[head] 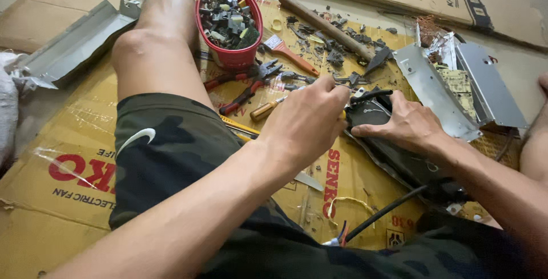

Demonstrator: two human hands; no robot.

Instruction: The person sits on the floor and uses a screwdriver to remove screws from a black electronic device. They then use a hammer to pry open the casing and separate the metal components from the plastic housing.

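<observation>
two hands: both down on a black casing lying on the cardboard floor sheet.
left hand: fingers curled tight, pinching something small at the casing's top edge; what it is cannot be told.
right hand: spread flat, pressing on the casing.
casing: between the knees, just beside a grey metal panel.
nearby: red bucket full of loose parts, red-handled pliers, wooden-handled screwdriver, hammer.
</observation>
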